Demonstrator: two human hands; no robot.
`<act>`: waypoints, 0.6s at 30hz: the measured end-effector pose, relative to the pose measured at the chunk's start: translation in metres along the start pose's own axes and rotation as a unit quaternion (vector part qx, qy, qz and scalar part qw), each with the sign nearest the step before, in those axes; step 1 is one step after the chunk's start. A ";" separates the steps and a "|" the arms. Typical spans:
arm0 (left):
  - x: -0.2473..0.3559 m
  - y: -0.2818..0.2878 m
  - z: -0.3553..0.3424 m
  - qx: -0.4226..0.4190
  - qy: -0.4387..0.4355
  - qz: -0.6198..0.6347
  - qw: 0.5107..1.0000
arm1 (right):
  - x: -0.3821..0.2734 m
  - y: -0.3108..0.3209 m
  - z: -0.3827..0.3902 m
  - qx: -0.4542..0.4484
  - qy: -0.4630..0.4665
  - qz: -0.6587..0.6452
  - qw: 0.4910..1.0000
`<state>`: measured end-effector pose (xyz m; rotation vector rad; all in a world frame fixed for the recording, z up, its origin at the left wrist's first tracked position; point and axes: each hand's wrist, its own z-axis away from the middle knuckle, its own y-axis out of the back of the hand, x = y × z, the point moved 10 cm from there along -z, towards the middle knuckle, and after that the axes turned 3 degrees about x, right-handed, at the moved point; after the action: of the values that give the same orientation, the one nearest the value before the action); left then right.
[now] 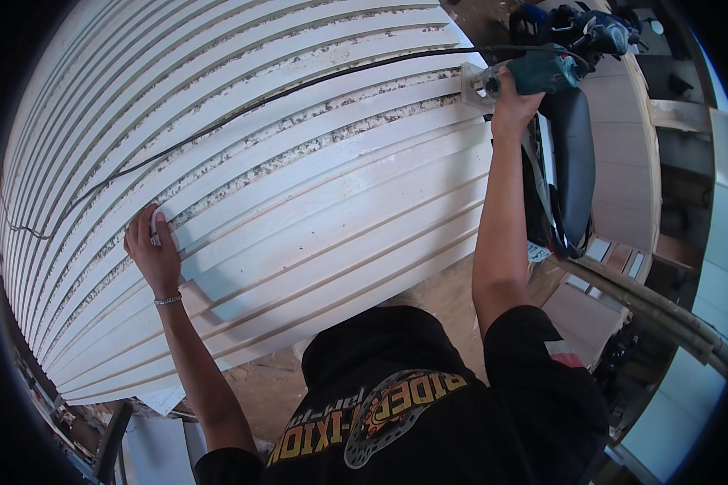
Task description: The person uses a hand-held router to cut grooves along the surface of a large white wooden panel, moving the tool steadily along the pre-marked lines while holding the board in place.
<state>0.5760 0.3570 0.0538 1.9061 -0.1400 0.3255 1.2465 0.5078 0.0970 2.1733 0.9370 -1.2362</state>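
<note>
Right hand (514,103) holding rounded power tool (546,73), ridged white boards (332,207)

A broad surface of long white strips (348,190), set side by side with narrow gaps and raised edges, spreads across most of the view. Dark-flecked debris (283,159) lines several of its grooves (the strips nearest the wearer look cleaner). A black cable (194,139) trails diagonally over the ridges. At the right-hand ends, a green power tool (542,71) sits with its pale base plate (471,86) against the strips.
</note>
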 end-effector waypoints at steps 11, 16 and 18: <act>0.000 -0.001 0.000 0.007 -0.004 0.006 1.000 | 0.011 0.005 -0.007 -0.002 -0.018 -0.030 0.999; 0.000 0.000 0.000 0.013 0.003 0.008 1.000 | 0.009 0.003 -0.008 0.000 -0.013 -0.034 0.999; 0.000 0.000 0.000 0.011 0.006 0.012 1.000 | 0.010 0.002 -0.009 -0.012 -0.005 -0.031 0.999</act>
<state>0.5756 0.3569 0.0538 1.9250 -0.1506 0.3562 1.2571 0.5158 0.0932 2.1335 1.0177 -1.2564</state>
